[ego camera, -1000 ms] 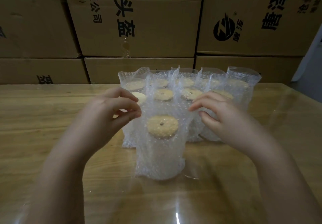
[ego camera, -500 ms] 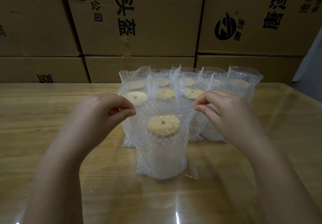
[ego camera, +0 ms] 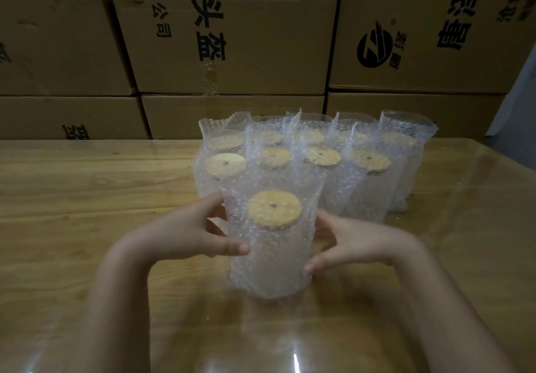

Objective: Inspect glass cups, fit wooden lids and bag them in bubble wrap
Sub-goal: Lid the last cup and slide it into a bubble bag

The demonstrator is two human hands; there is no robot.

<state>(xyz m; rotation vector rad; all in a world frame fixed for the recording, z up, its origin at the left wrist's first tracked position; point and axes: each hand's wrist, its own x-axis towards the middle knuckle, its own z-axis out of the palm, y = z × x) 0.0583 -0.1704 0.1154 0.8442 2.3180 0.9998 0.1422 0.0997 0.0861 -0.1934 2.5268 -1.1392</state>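
A glass cup in a bubble-wrap bag [ego camera: 271, 259] stands upright on the table in front of me, its round wooden lid [ego camera: 274, 209] showing through the open bag top. My left hand [ego camera: 191, 232] grips the bag's left side, thumb across the front and fingers behind. My right hand [ego camera: 348, 242] grips the right side the same way. Behind it stand several more bagged cups with wooden lids [ego camera: 322, 155] in rows.
The wooden table [ego camera: 87, 198] has a glossy clear cover. Stacked cardboard boxes [ego camera: 232, 30] with black printing form a wall along the table's far edge. A pale gap shows at the far right [ego camera: 519, 82].
Both hands let go of the bag's top edge and dropped down to clasp the bagged cup around its middle from either side.
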